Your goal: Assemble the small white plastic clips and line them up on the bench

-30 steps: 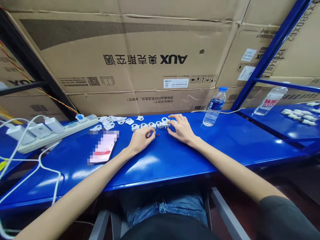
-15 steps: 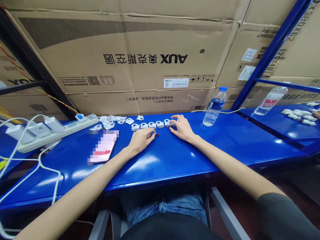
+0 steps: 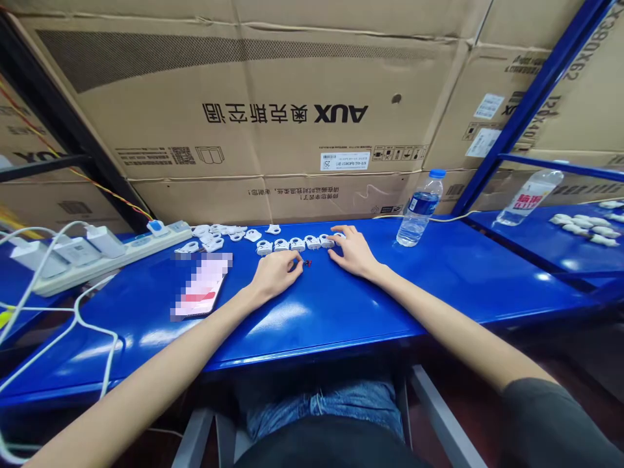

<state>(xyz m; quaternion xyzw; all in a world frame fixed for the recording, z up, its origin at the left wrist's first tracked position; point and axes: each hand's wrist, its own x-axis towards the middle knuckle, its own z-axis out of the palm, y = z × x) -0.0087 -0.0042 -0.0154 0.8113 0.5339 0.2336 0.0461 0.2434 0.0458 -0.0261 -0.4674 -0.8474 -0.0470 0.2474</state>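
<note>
A: How are the fingers of the left hand (image 3: 275,273) disposed?

B: Thumb and forefinger meet in a pinch, grasping a small red-and-dark piece (image 3: 307,263) that projects from the tips, just above the table; its exact form is too small to resolve.

A: And the right hand (image 3: 355,252)?

B: Thumb and fingers stand apart, arched about the right end of a row of white ring-topped pieces (image 3: 281,245). Whether they grip the end piece or merely touch it cannot be made out, the hand partly covering it.

A: What lies on the surface around them?

B: The blue table (image 3: 341,305) bears the row beyond the left hand and, further left, a loose cluster of similar white pieces (image 3: 214,237). A phone (image 3: 203,286) lies nearer the person; a water bottle (image 3: 420,208) stands beyond the right hand.

A: And the room?

B: A power strip (image 3: 163,239) with chargers occupies the far left. Behind the table rises a large carton (image 3: 283,71), its lettering inverted. At right, past a blue post (image 3: 526,97), are a second bottle (image 3: 529,198) and more white pieces (image 3: 587,227).
</note>
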